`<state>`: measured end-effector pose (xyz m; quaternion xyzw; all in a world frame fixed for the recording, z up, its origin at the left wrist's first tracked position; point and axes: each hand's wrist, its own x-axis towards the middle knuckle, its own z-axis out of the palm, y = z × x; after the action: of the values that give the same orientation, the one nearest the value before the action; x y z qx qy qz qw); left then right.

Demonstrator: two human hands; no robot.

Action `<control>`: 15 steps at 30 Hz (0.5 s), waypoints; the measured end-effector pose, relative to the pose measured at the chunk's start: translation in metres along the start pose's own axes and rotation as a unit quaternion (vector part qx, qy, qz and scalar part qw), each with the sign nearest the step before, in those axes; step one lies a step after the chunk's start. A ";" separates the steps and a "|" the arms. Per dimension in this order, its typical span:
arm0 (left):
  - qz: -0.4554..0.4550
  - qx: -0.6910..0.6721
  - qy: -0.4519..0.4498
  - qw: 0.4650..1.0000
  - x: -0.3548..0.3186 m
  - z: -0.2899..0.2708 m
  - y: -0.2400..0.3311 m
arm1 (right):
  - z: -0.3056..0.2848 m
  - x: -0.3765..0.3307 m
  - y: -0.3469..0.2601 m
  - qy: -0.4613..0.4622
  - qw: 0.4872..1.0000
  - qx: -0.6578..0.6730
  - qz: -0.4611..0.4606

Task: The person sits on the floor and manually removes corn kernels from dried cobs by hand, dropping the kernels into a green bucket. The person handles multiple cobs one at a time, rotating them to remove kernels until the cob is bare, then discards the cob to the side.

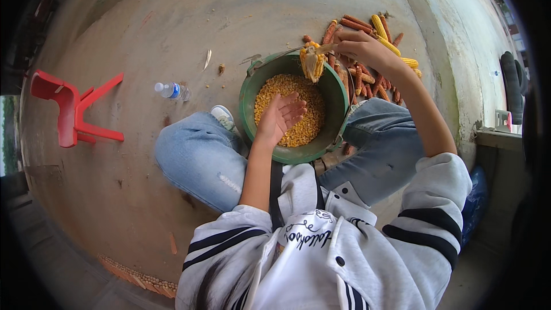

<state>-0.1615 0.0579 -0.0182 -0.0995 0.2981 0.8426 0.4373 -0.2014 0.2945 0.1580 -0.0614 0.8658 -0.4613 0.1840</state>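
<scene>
Between my bent knees stands a green bucket (248, 120) with yellow corn kernels (310, 112) inside. My left hand (280, 119) is over the kernels, palm turned up and fingers spread, holding nothing. At the bucket's far right rim, my right hand (363, 47) grips an ear of corn (310, 66) by its pale stalk end. That ear hangs over the bucket's edge, with yellow kernels on it and dry husk along one side. The bucket's thin wire handle passes behind it.
Right of the bucket lies a pile of reddish bare cobs (357, 24) and several yellow ears (388, 44). A water bottle (172, 90) lies on the floor at left, near an overturned red plastic stool (74, 109). A wall (447, 17) rises at right.
</scene>
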 end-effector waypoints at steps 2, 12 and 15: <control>-0.016 -0.041 -0.003 0.999 -0.003 -0.003 0.004 | 0.030 0.008 -0.009 0.002 0.998 0.014 0.059; -0.015 -0.141 -0.001 0.990 0.003 -0.018 -0.012 | 0.164 -0.038 0.021 0.059 0.994 -0.013 -0.092; -0.050 -0.203 0.024 0.978 0.006 -0.018 -0.011 | 0.181 -0.052 0.030 0.048 0.997 0.005 -0.062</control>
<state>-0.1581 0.0561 -0.0403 -0.2209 0.1257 0.8599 0.4426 -0.0836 0.1854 0.0559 -0.0914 0.8657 -0.4789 0.1133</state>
